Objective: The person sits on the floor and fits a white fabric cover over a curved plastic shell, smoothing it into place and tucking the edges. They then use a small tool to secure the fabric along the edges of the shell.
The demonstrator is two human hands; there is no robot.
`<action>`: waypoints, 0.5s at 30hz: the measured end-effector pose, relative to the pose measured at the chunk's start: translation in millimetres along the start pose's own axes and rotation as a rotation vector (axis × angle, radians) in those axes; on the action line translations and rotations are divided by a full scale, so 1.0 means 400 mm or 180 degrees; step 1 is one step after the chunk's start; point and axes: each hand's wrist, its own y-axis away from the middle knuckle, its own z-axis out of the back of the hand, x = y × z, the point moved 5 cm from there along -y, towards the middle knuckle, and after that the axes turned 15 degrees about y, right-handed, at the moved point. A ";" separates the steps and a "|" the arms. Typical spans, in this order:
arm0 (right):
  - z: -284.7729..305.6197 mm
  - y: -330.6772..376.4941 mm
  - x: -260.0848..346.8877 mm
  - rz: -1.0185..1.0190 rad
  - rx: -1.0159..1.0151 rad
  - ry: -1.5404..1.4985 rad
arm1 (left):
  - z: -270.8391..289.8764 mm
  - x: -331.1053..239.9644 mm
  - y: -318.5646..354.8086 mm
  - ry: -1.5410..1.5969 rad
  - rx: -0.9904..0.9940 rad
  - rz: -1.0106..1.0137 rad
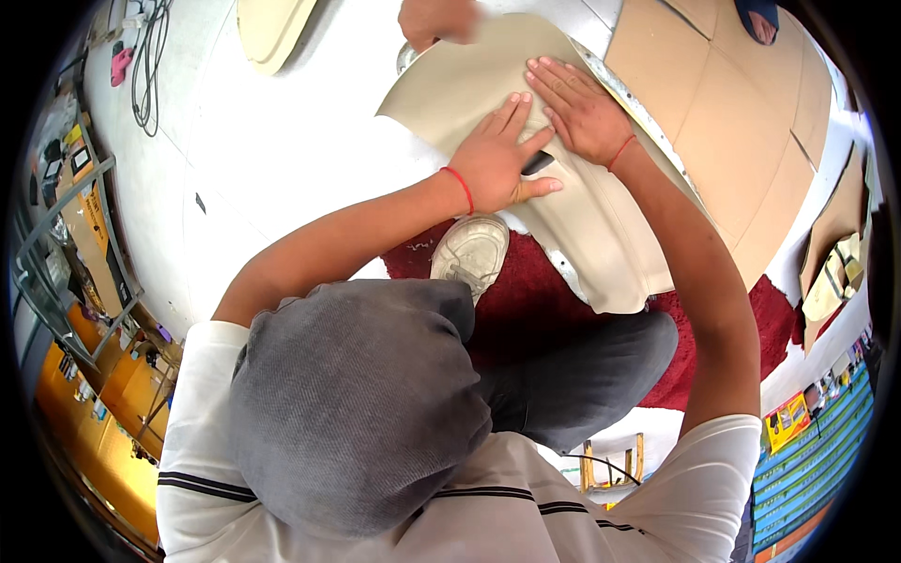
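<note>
Beige and smooth, the long curved panel lies aslant in front of me, its lower end over the red mat. My left grip rests on it beside a dark slot, fingers straight and thumb spread apart, clamped on nothing. My right grip lies flat higher up near the right edge, fingers extended, thumb apart, clamped on nothing either. Another person's hand is at the panel's upper end, partly blurred. My pale shoe stands just left of the panel. To the right, cardboard covers the white floor; at the far left are a black cable and a pink tool.
</note>
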 end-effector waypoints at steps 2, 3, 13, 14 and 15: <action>0.003 -0.004 0.008 -0.0037 -0.0004 0.0022 | -0.003 -0.005 0.010 0.0032 0.0010 0.0005; 0.005 -0.005 0.009 -0.0073 -0.0011 -0.0015 | -0.003 -0.004 0.015 0.0045 0.0030 0.0049; 0.021 0.026 -0.002 0.0164 -0.0041 -0.0043 | 0.008 0.020 0.021 0.0063 -0.0094 0.0193; 0.019 0.014 -0.006 0.0118 -0.0036 -0.0014 | 0.011 0.018 0.016 0.0074 -0.0073 0.0190; 0.019 0.004 -0.012 0.0067 -0.0033 0.0015 | 0.012 0.014 0.013 0.0064 -0.0055 0.0218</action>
